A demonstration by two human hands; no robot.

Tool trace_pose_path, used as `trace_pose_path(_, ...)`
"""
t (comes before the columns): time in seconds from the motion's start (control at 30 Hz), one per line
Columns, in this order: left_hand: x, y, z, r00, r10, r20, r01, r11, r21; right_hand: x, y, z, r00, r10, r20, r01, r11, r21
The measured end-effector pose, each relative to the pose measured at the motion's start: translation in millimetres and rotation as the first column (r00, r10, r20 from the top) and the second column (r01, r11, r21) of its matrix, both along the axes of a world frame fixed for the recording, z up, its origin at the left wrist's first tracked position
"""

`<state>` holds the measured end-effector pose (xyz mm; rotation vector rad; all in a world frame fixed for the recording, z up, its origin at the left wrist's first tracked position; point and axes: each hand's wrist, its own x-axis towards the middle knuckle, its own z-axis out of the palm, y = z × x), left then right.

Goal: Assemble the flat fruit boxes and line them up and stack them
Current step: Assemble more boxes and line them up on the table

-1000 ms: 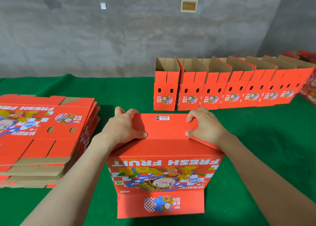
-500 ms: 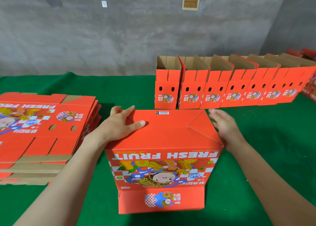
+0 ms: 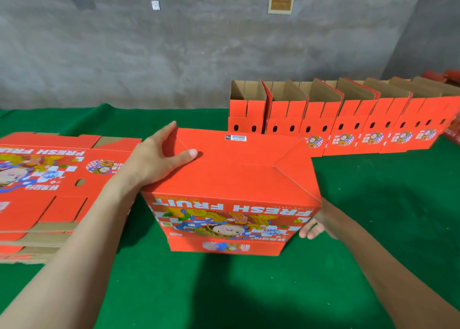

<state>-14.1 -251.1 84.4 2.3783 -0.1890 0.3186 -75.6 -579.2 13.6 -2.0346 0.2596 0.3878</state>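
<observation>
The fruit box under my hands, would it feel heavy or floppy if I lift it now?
Probably light: the fruit box is thin corrugated cardboard. Likely fairly stiff, since it is folded closed on top. Its lower flap looks loose and may swing.

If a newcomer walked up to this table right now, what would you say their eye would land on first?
Most likely the bright red FRESH FRUIT box in the middle of the green cloth, with the left hand flat on its closed top and the right hand at its lower right side. Next, the row of open-topped assembled boxes along the back right, and the stack of flat boxes at the left.
</observation>
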Motion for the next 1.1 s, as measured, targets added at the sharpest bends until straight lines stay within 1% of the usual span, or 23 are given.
trace_pose_path(0.07, 0, 3, 5, 0.996, 0.000, 0.086, 0.001, 1.000, -0.006, 0, 2, 3, 0.998, 0.017, 0.055, -0.021, 0.996, 0.082)
trace_pose_path(0.1, -1, 4, 6, 0.993, 0.002, 0.117, -0.001, 1.000, -0.010, 2, 4, 3, 0.999, 0.002, 0.051, -0.009, 0.993, 0.119)
trace_pose_path(0.2, -2, 7, 1, 0.982, -0.001, 0.188, 0.003, 1.000, -0.013, 4, 11, 6, 0.996, -0.084, -0.031, 0.089, 0.979, 0.183)
trace_pose_path(0.3, -3, 9, -8, 0.975, -0.005, 0.223, 0.015, 0.999, -0.043, 5, 16, 11, 0.991, -0.133, -0.015, 0.133, 0.962, 0.240)
trace_pose_path(0.37, 0, 11, -17, 0.975, -0.011, 0.220, 0.030, 0.996, -0.084, 8, 14, 13, 0.989, -0.145, 0.027, 0.135, 0.964, 0.231)
trace_pose_path(0.43, 5, 11, -26, 0.976, 0.029, 0.215, -0.001, 0.992, -0.129, 9, 12, 15, 0.987, -0.146, 0.072, 0.126, 0.966, 0.227)
trace_pose_path(0.5, 9, 9, -34, 0.976, 0.104, 0.190, -0.074, 0.984, -0.161, 10, 6, 17, 0.981, -0.166, 0.104, 0.120, 0.928, 0.352)
trace_pose_path(0.57, 11, 7, -42, 0.973, 0.169, 0.158, -0.132, 0.966, -0.222, 9, 0, 18, 0.977, -0.159, 0.142, 0.076, 0.882, 0.465)
trace_pose_path(0.7, 9, -2, -55, 0.983, 0.160, 0.086, -0.123, 0.936, -0.330, 8, -5, 23, 0.947, -0.198, 0.254, 0.036, 0.849, 0.527)
trace_pose_path(0.8, 8, -8, -63, 0.988, 0.147, -0.049, -0.154, 0.897, -0.414, 4, -2, 28, 0.911, -0.203, 0.360, -0.001, 0.871, 0.492)
trace_pose_path(0.83, 8, -9, -66, 0.987, 0.131, -0.098, -0.159, 0.906, -0.392, 3, 1, 28, 0.895, -0.198, 0.401, -0.011, 0.887, 0.462)
trace_pose_path(0.9, 5, -13, -68, 0.987, 0.049, -0.153, -0.091, 0.956, -0.279, 1, 11, 25, 0.852, -0.185, 0.490, -0.016, 0.926, 0.377)
trace_pose_path(0.93, 3, -17, -68, 0.987, 0.008, -0.161, -0.047, 0.969, -0.242, 2, 17, 22, 0.827, -0.166, 0.537, -0.028, 0.942, 0.334)
trace_pose_path(0.97, 0, -22, -66, 0.989, -0.024, -0.145, -0.011, 0.971, -0.239, 2, 23, 19, 0.803, -0.127, 0.582, -0.053, 0.958, 0.283)
trace_pose_path(1.03, -5, -33, -60, 0.995, -0.064, -0.074, 0.040, 0.956, -0.291, 4, 32, 8, 0.760, -0.034, 0.650, -0.100, 0.981, 0.168)
trace_pose_path(1.1, -10, -42, -52, 0.996, -0.072, -0.049, 0.051, 0.936, -0.349, 4, 38, -4, 0.747, 0.018, 0.665, -0.098, 0.992, 0.084)
